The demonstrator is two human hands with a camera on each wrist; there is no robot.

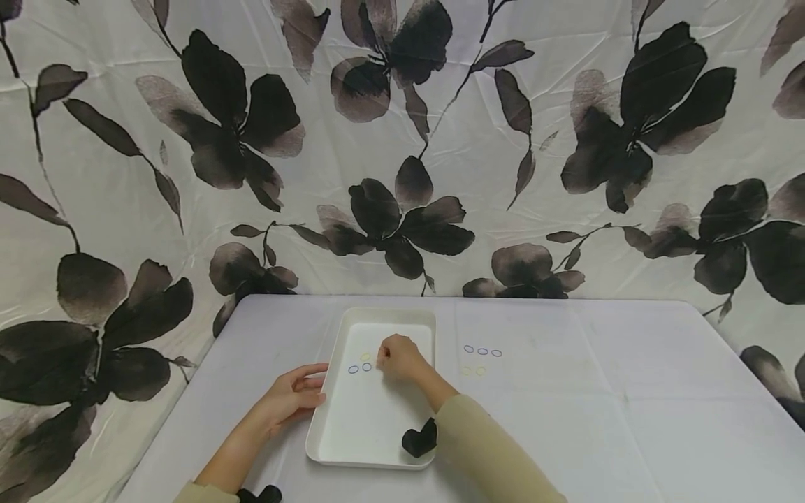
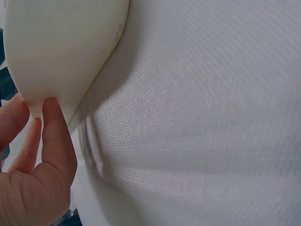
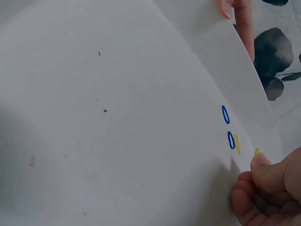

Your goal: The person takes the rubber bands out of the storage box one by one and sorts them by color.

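A white rectangular tray (image 1: pixel 352 426) lies on the table, and my left hand (image 1: pixel 286 399) holds its left rim between thumb and fingers. In the left wrist view, the fingertips (image 2: pixel 50 104) press against the tray's wall. My right hand (image 1: pixel 400 358) is over the tray's upper half, thumb and fingers curled together. A bit of a yellow ring (image 3: pixel 257 151) shows at its thumb tip; the rest is hidden. Beside that hand, two thin blue rings (image 3: pixel 225 114) and another yellow ring (image 3: pixel 237 144) lie on the tray floor.
Right of the tray, three blue rings (image 1: pixel 482 351) lie in a row on the white tablecloth (image 1: pixel 591 419), with two yellow rings (image 1: pixel 481 371) below them. Black wrist-worn pieces (image 1: pixel 420 439) sit by the sleeves. A floral cloth (image 1: pixel 402 230) hangs behind the table.
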